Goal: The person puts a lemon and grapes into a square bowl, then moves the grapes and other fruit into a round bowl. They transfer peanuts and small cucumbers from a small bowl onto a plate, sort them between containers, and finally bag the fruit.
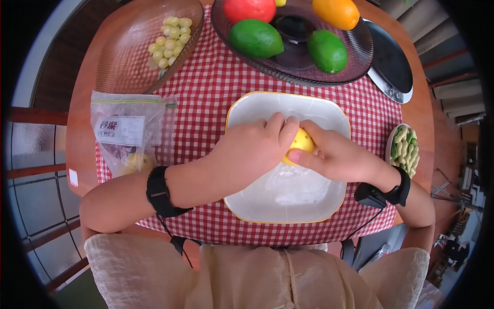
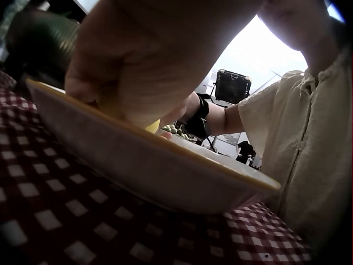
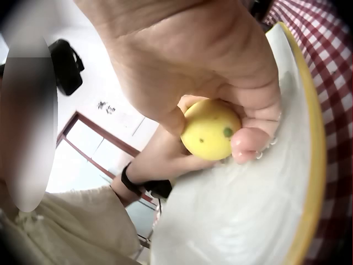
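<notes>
Over a white, yellow-rimmed basin (image 1: 242, 206), both hands grip a smooth round yellow fruit with small dark spots (image 1: 302, 141). My left hand (image 1: 257, 143) curls over it from the left, hiding that side. The right hand (image 1: 342, 154) holds the other side, its thumb across the front. A green mark shows on the yellow fruit (image 3: 212, 130) in the right wrist view, and water drops hang from a fingertip (image 3: 251, 144). Shiny water lies in the basin. In the left wrist view the left hand (image 2: 138, 72) dips below the basin rim (image 2: 220, 165).
A zip bag (image 1: 121, 129) with fruit inside lies at the left. Behind stand a ribbed bowl (image 1: 123, 51) with grapes (image 1: 171, 42) and a dark bowl (image 1: 355, 67) of large fruit. A dish of green pods (image 1: 405, 149) sits right, below a black tray (image 1: 388, 62).
</notes>
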The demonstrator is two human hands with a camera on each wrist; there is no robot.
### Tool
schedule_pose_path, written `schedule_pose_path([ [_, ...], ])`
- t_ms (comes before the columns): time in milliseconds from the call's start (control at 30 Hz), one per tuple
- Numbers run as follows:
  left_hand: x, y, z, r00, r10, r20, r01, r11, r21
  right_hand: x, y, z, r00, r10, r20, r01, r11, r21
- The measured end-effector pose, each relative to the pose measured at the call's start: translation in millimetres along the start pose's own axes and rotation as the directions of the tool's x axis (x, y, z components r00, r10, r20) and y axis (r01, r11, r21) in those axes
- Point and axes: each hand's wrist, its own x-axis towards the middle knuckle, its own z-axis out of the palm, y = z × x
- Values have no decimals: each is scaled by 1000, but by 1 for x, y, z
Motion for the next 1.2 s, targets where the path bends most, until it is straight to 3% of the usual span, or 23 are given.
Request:
schedule_pose_path([
  [67,-2,-1,1,999,-8,-31,7,998,-57,-3,-4,8,989,-60,-134,50,996,-79],
  [100,0,-1,0,1000,-8,-28,6,997,-73,-7,4,12,991,-46,-126,37,997,-75],
  [133,0,-6,-5,996,-6,84,28,964,-265,-3,16,20,932,-279,-232,195,924,-328],
  [167,1,-11,-10,982,15,189,71,896,-438,2,25,25,812,-516,-271,292,763,-576],
  [200,5,-14,-13,983,15,186,69,896,-439,3,27,27,813,-515,-271,290,762,-578],
  [267,12,-19,-18,925,58,376,190,786,-588,4,29,30,666,-727,-169,190,384,-904],
  [400,10,-19,1,975,65,215,101,728,-678,3,29,32,655,-723,-220,157,415,-896],
  [467,5,-13,4,995,43,85,18,789,-614,-1,22,31,784,-523,-336,287,784,-550],
  [500,4,-10,2,995,43,85,19,789,-614,-5,16,27,784,-522,-336,288,785,-549],
  [567,3,-4,-4,997,27,71,11,875,-483,-13,1,17,943,-254,-217,191,943,-273],
  [600,3,-3,-1,997,25,70,12,875,-483,-13,-2,11,943,-254,-215,191,943,-274],
  [667,2,-2,7,994,80,-73,-95,971,-219,-12,-3,1,996,-57,-74,46,989,-141],
  [800,3,0,10,991,76,-111,-84,994,-65,-4,-1,4,991,-100,-91,78,974,-213],
  [867,2,-4,8,999,29,-17,-32,973,-228,-2,2,7,976,-156,-152,116,963,-245],
  [967,2,-7,5,999,45,-10,-46,931,-362,-1,9,12,944,-266,-193,197,928,-318],
  [1100,2,-7,0,999,45,29,-31,932,-362,1,17,18,931,-298,-210,190,888,-419],
  [1167,6,-9,-12,966,9,257,111,887,-449,1,20,19,900,-389,-198,268,851,-452],
  [1200,9,-12,-16,966,10,257,111,887,-449,0,21,19,900,-388,-199,267,851,-452],
])
